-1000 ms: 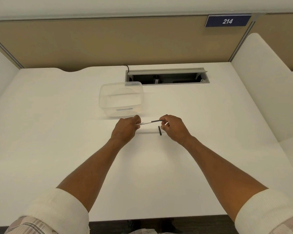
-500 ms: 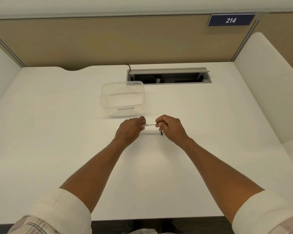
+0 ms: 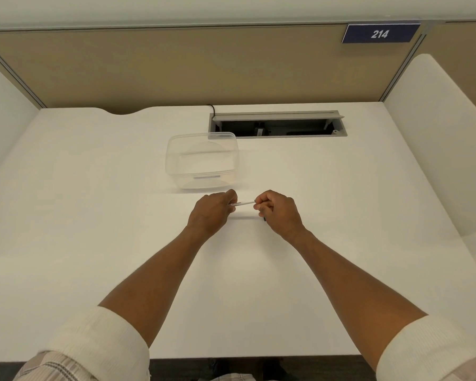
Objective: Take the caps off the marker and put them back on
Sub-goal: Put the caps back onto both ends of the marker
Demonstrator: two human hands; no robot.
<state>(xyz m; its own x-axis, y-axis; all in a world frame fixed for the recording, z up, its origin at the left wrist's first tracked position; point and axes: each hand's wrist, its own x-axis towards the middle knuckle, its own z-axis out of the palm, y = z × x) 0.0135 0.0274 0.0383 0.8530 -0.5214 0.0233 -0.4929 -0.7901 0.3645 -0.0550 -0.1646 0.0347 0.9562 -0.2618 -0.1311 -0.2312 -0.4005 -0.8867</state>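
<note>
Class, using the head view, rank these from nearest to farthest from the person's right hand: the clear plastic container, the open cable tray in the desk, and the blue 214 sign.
From the right hand:
1. Clear plastic container, on the desk, ahead and to the left.
2. Cable tray, set into the desk's back edge, straight ahead.
3. 214 sign, up on the partition, far right.

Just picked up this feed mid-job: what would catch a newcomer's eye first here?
Both hands meet at mid-desk, the left hand and right hand each gripping one end of a thin white marker held level above the white desk. Just beyond them sits a clear plastic container, and a blue sign reading 214 hangs on the partition at top right.
</note>
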